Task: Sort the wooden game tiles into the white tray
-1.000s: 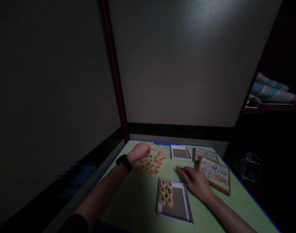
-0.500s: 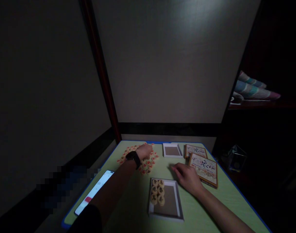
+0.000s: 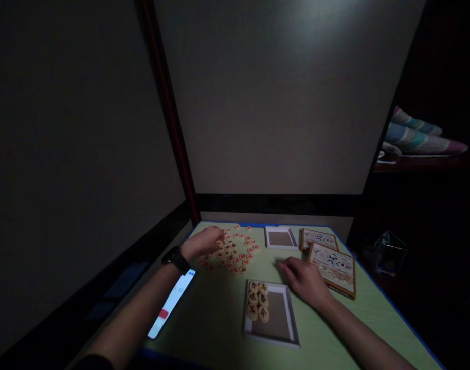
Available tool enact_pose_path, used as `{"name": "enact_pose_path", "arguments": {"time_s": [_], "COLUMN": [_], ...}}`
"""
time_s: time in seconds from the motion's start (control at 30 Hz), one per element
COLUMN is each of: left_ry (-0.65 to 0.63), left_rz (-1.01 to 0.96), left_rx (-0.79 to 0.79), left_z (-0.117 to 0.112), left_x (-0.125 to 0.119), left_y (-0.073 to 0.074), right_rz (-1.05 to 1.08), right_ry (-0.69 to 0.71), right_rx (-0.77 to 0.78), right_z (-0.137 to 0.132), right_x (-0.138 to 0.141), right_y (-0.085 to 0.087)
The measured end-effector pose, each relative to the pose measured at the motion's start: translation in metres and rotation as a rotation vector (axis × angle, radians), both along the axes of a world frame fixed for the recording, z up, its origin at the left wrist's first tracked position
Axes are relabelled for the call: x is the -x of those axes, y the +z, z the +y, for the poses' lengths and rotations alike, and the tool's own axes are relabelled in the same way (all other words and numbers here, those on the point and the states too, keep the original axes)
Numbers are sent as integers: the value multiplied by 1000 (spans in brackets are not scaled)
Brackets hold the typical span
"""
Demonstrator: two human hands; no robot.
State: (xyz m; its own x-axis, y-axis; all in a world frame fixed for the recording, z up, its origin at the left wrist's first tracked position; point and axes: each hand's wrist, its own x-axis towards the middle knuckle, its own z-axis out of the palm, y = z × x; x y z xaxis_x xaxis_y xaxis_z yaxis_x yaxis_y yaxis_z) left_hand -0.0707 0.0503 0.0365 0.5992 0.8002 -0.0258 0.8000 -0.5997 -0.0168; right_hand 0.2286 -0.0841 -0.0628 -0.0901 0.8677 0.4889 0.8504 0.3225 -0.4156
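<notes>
My left hand (image 3: 201,242), with a dark watch on its wrist, curls over the left side of a heap of round pale game pieces (image 3: 235,249) marked in red; its fingertips touch the pieces, and I cannot see whether one is gripped. My right hand (image 3: 305,280) rests flat on the green tabletop, fingers stretched toward the left, just right of a shallow white tray (image 3: 278,321). Several pale pieces with black marks (image 3: 257,300) sit in the tray's upper left corner.
A second shallow white tray (image 3: 280,238) lies at the far side of the green table (image 3: 215,318). Two decorated box lids (image 3: 332,264) lie to the right. A lit phone (image 3: 171,303) lies near the left edge. Walls close in behind and left.
My left hand has drawn back from the far right of the heap to its left side. My right hand has stayed put. The view has shifted slightly.
</notes>
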Motion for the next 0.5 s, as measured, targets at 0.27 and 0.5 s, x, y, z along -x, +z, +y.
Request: {"name": "enact_pose_path", "arguments": {"time_s": [0.27,0.5], "left_ry": [33,90], "left_rz": [-18,28], "left_rx": [2,16], "left_z": [4,6], "left_x": [11,-4], "left_y": [-10,-13], "right_rz": [-18,-24], "right_ry": [0,3], "right_rx": [6,2], "right_z": [1,1], "right_x": [0,-1], "right_y": [-1,-1]}}
